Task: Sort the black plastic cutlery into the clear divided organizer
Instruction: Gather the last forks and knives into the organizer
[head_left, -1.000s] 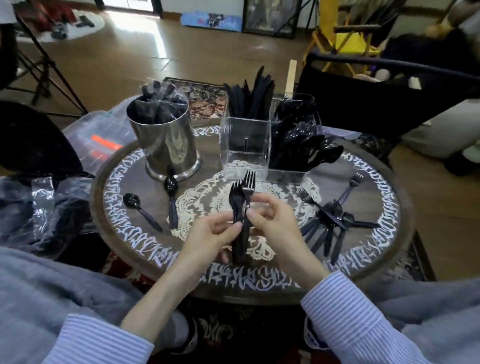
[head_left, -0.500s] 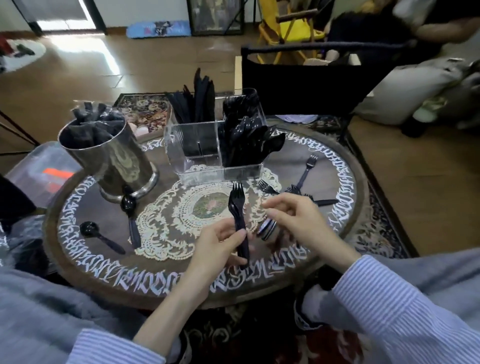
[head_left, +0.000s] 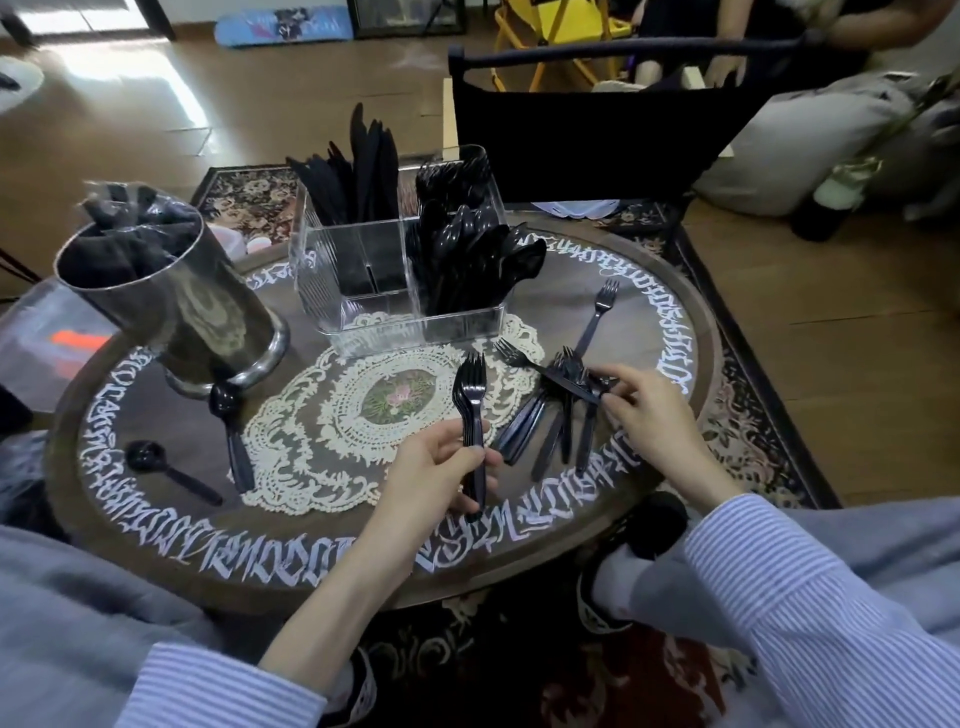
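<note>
Over at nine o'clock, a shiny metal cup (head_left: 171, 312) stands on the round table (head_left: 519, 535), full of wrapped black cutlery. Two black spoons (head_left: 228, 431) lie just below it. At twelve o'clock sits the clear organizer (head_left: 400, 280), with knives (head_left: 358, 171) in a back part and spoons in the right part. A lace mat (head_left: 322, 415) covers the middle. The left hand (head_left: 441, 478) grips a small bunch of forks (head_left: 470, 415), standing up, at six o'clock. At three o'clock the right hand (head_left: 644, 415) pinches one fork from the fork pile (head_left: 561, 405). Behind are a black chair (head_left: 597, 130), wood floor and rugs.
</note>
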